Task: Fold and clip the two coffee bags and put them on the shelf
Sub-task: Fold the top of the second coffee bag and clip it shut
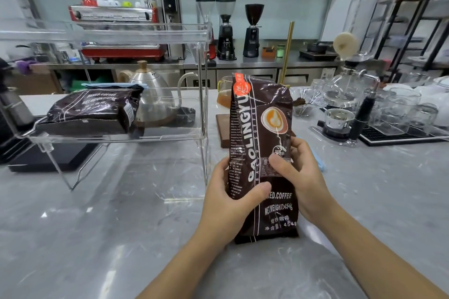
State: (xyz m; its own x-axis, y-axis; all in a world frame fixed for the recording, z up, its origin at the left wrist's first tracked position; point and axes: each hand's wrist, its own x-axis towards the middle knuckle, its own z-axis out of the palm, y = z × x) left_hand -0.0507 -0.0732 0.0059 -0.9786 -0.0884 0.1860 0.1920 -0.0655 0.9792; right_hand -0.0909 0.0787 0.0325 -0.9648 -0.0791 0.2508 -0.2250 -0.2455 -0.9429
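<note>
Second coffee bag [263, 153] stands upright on the bench [121, 226], base down, top unfolded. Left hand [233, 199] wraps its left edge, thumb across the front; right hand [298, 177] wraps the right edge, thumb on the label. Both grips are closed around the bag. Judgement: the two-sided hold steadies the bag upright so its contents settle and the top can be flattened for folding.

First coffee bag [94, 110] lies on its side on the lower tier of the clear acrylic shelf [145, 34], a pale blue clip [116, 85] along its folded end. Judgement: that bag is finished; half the task remains.

A pale blue object [319, 161] shows just behind the right hand on the bench, probably the second clip; mostly hidden, cannot confirm.

Surface: grey marbled bench, glossy, reflective. Gooseneck kettle [153, 90] sits behind the shelf. Back counter carries a red espresso machine [116, 31] and two black grinders [239, 29]. Glassware [401, 109] stands at the right.
</note>
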